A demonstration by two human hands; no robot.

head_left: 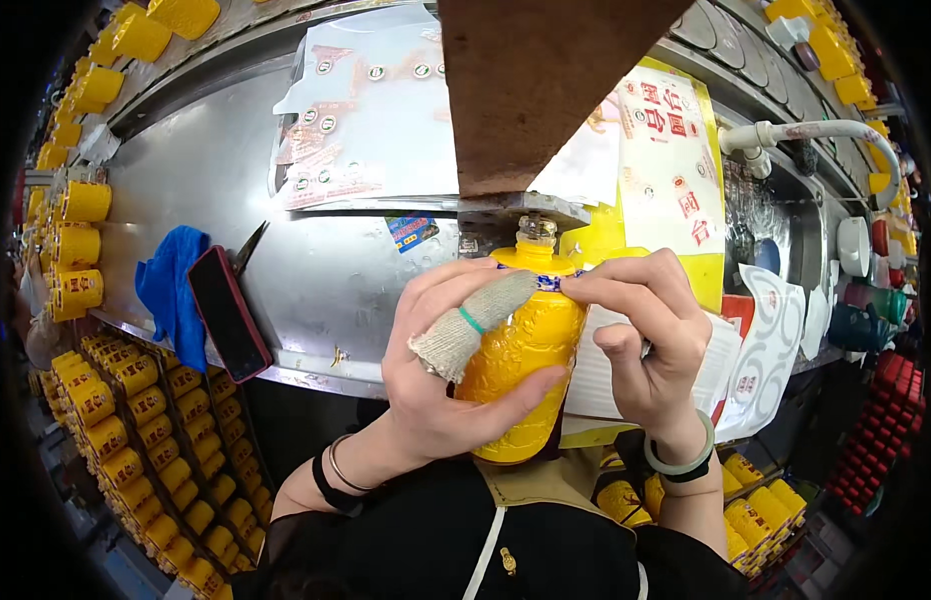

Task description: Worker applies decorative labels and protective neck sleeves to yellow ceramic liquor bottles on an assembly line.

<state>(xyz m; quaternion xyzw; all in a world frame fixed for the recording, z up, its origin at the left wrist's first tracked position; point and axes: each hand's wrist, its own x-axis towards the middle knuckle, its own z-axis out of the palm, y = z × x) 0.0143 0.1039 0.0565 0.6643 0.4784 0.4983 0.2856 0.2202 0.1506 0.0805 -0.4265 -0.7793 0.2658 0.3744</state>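
A yellow bottle (531,375) with a raised pattern and a clear glass mouth (538,231) stands tilted against my front. My left hand (441,370) is wrapped round its left side, thumb across the lower body. One finger of that hand wears a grey knitted cover (471,325) tied with a green band. Round the bottle's shoulder, just below the neck, runs a narrow blue-and-white patterned strip (549,284). My right hand (651,335) has bent fingers, with a fingertip pressing on the strip's right end; its thumb hangs lower, off the bottle.
Printed white sheets (371,110) cover part of the metal bench (201,130). A brown upright post (546,90) rises beyond the bottle. At left lie a blue cloth (176,290), a phone (229,315) and a dark blade (252,245). Racks of yellow bottles (151,440) flank me; a curved pipe (836,130) is right.
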